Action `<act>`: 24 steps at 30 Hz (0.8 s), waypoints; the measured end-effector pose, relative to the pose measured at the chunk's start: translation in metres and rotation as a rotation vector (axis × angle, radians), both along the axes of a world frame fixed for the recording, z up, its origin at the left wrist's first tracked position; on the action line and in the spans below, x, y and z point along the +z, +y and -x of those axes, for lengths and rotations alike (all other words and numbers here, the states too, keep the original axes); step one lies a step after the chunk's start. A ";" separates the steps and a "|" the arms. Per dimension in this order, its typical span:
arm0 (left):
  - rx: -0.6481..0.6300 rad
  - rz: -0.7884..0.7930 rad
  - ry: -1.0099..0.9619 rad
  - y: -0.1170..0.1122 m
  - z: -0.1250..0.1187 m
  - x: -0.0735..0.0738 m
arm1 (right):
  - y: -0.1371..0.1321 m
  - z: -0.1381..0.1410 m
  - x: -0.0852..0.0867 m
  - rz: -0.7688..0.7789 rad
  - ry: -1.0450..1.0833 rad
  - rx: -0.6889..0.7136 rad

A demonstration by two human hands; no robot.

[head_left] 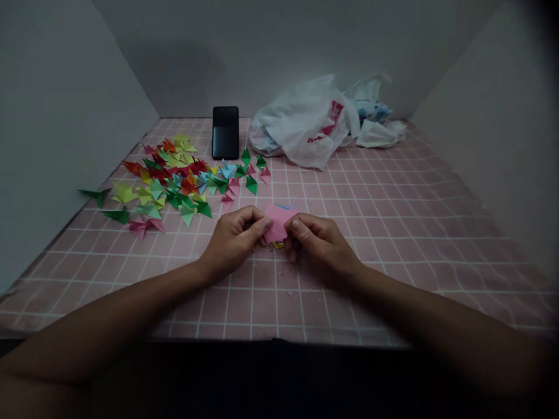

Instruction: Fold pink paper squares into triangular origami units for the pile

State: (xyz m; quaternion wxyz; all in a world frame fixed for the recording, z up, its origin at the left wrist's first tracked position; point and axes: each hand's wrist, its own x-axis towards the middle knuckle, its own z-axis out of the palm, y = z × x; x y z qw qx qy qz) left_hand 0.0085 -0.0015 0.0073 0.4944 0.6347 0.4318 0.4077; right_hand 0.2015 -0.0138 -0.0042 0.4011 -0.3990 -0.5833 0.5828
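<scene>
while they sit close together low over the middle of the bench, the left hand [233, 241] and the right hand [317, 244] pinch a small sheet of pink paper [277, 222] between them, thumbs pressed on its face from either side and fingers curled behind it. a sliver of blue paper [283, 206] shows along its upper edge, and a small yellow and red scrap [278, 245] shows just below it, between the hands; whether that scrap is held or lying on the surface i cannot tell. the bench [393, 233] is pink with a white grid. ahead and to the left of the hands spreads a loose heap of folded triangular origami pieces [174, 180] in green, red, yellow, pink and light blue, with a few strays apart toward the left wall. beyond the heap, near the back wall, is a black smartphone [226, 132], though whether it leans or lies flat is hard to tell. just right of it sits a crumpled white plastic bag [301, 122] with red print, and past that a wad of white tissue [378, 134] and something blue-printed [371, 109]. pale grey walls [65, 116] close in the bench on the sides and back.
</scene>
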 end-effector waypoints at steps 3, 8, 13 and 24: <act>0.019 0.072 -0.071 0.001 -0.001 -0.002 | 0.000 0.001 0.000 0.048 0.040 0.032; -0.022 0.196 -0.114 0.003 -0.003 -0.005 | 0.002 0.000 0.004 0.034 -0.081 -0.058; -0.101 0.183 -0.052 0.002 -0.003 -0.004 | 0.003 -0.001 0.008 -0.013 -0.174 -0.006; 0.074 0.234 -0.123 0.012 0.005 -0.005 | 0.015 -0.025 0.037 -0.271 0.168 -0.278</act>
